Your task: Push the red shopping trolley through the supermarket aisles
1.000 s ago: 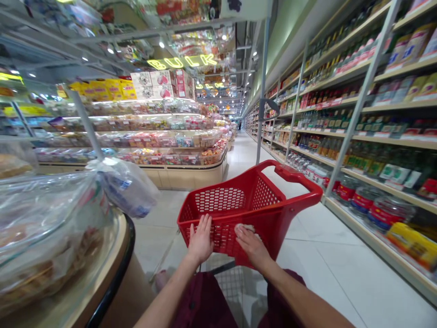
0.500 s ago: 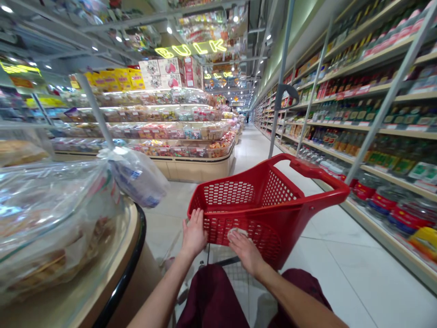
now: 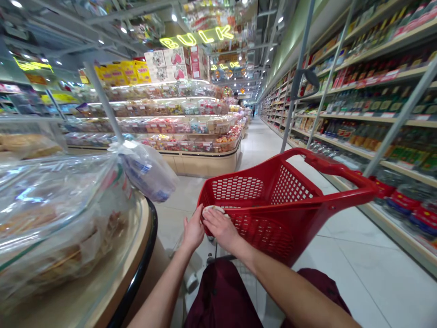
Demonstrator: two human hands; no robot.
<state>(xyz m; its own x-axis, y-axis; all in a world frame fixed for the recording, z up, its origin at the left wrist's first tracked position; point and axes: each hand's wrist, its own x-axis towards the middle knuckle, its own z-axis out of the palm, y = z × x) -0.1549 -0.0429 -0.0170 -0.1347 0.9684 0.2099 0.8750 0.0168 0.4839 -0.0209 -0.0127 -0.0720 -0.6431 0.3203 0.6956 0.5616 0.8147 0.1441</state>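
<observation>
A red plastic shopping cart (image 3: 300, 218) with a perforated basket stands sideways before my knees, its handle toward the right. My left hand (image 3: 193, 231) is closed around the basket's left end, near the top corner. Close beside it, my right hand (image 3: 221, 227) lies with fingers together over a white cloth (image 3: 212, 208), pressing it to the upper edge of the near side wall. Most of the cloth is hidden under the fingers.
At left a rounded counter (image 3: 136, 255) holds plastic-covered baked goods, with a plastic bag (image 3: 146, 171) hanging beside it. A tiered display (image 3: 205, 157) of packaged goods stands ahead. Bottle shelves (image 3: 392, 118) line the right, and a grey pole (image 3: 295, 86) rises behind the cart.
My right hand has slid the cloth left and up, from the side wall's middle to the rim near my left hand. My left hand stays on the cart's end. The view has shifted slightly left.
</observation>
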